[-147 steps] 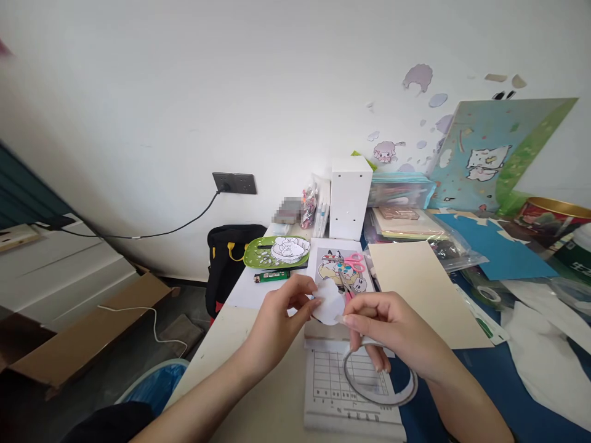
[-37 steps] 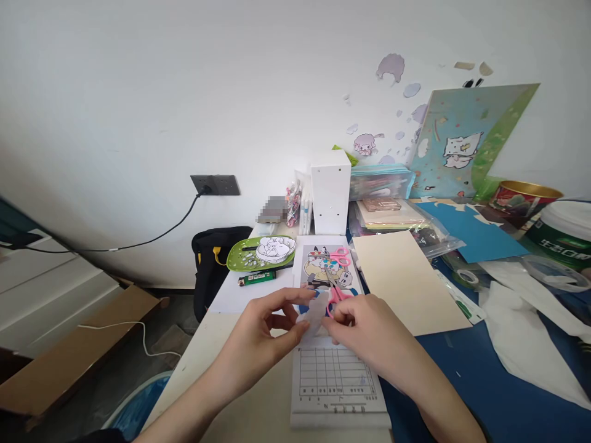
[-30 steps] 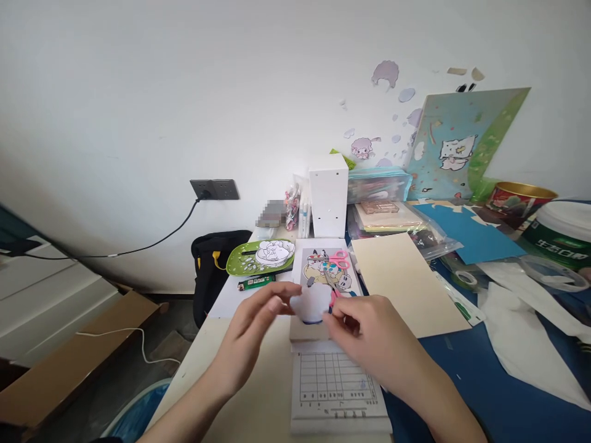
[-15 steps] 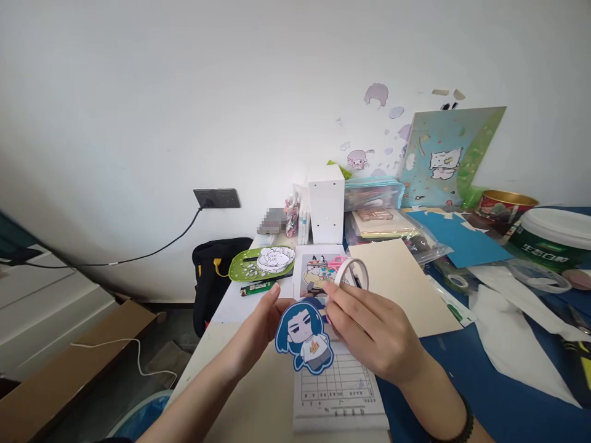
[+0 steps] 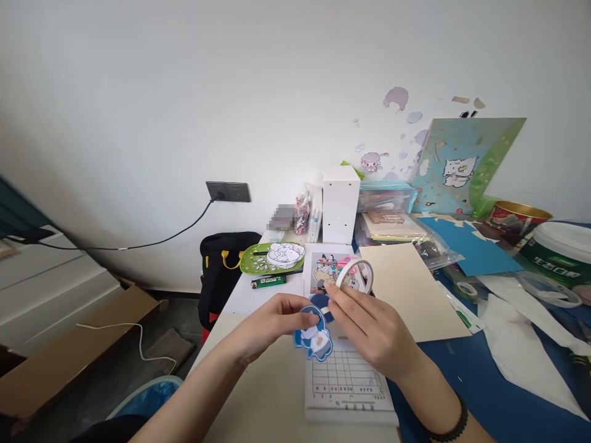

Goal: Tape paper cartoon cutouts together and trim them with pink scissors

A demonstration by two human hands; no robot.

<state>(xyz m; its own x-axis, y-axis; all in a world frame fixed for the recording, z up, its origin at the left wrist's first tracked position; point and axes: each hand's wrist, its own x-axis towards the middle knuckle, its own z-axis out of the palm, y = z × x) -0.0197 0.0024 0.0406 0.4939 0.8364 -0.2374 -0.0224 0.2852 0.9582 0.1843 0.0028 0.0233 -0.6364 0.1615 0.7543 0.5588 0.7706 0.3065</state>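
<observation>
green tray (image 5: 252, 261), white box (image 5: 340, 204), cream card (image 5: 410, 289), black bag (image 5: 221, 264)

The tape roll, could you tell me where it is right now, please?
In the head view the tape roll is near centre, on the right hand, just above the blue cutout and in front of the cartoon print.

Bright, even daylight, soft shadows, sharp centre, wide-angle bending at the edges

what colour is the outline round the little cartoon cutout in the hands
Blue: the cutout has a blue border and blue hair, with a white top. The head view, the only one, shows it.
</observation>
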